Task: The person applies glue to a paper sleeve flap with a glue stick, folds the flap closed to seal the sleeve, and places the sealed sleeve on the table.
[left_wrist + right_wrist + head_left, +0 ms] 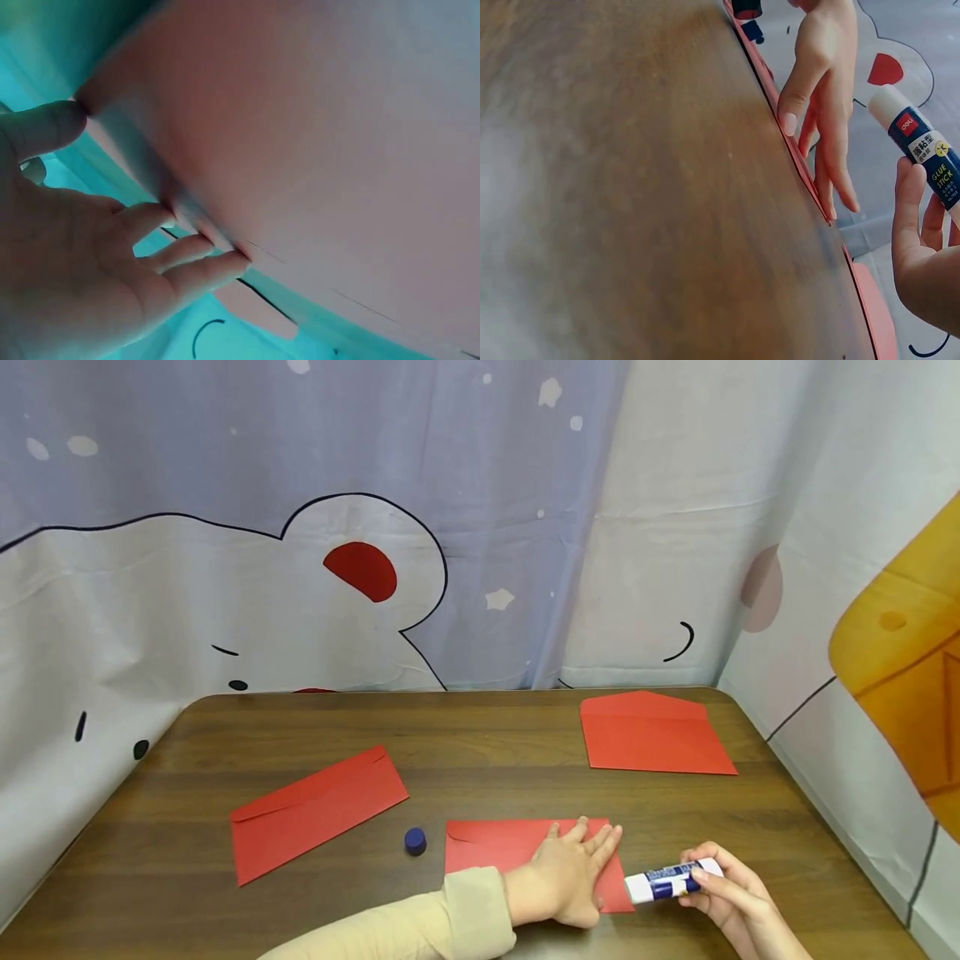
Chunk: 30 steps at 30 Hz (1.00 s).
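My left hand (564,878) presses down on the right part of a red envelope (487,845), its fingers straight and spread. In the left wrist view the fingertips of this hand (82,255) touch the envelope's surface. A white and blue glue stick (672,881) is pinched between the thumb and fingers of my right hand (738,902), just beyond the envelope's right edge. The words "GLUE STICK" are readable on its label in the right wrist view, where the glue stick (922,146) has no cap on. Its blue cap (415,841) stands on the table left of the envelope.
A second red envelope (318,814) lies slanted on the left of the wooden table (480,735). Another red envelope (656,735), its flap opened out, lies at the back right. A printed curtain (510,543) hangs behind the table and along its sides.
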Motion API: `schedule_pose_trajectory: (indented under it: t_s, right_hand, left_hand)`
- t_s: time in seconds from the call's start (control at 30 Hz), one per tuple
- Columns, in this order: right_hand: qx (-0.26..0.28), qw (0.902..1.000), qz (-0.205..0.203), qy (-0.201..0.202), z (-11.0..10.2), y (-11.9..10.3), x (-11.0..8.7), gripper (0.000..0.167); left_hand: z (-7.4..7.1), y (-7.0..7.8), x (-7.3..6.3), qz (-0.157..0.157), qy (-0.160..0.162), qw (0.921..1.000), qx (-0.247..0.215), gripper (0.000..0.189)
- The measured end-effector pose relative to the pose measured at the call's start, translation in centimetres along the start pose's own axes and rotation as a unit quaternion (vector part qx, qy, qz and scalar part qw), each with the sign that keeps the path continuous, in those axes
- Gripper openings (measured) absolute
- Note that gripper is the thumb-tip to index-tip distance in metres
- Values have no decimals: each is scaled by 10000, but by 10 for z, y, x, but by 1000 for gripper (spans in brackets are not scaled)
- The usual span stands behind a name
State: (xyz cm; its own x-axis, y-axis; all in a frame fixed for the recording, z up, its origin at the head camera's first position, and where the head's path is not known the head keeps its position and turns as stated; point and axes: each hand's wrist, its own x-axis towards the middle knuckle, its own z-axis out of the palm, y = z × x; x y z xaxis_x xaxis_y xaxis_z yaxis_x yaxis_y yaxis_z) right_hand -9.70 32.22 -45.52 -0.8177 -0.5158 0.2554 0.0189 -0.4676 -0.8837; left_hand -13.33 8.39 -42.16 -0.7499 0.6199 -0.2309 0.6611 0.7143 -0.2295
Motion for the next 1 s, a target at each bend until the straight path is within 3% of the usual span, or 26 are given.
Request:
schedule_pose_trajectory:
  t_s: [0.3,0.63,1.0]
  right_hand:
    - [38,10000,-58,-22,-6,1,-1,55]
    - [-38,9999,-121,-76,-6,0,1,56]
    - [-47,9999,-87,-55,-3,-3,0,55]
  left_hand:
    - [8,-1,-3,77,-212,9992,-339,75]
    - [10,-6,-3,171,-56,9972,-721,77]
    - [6,-14,-6,253,234,9959,-835,78]
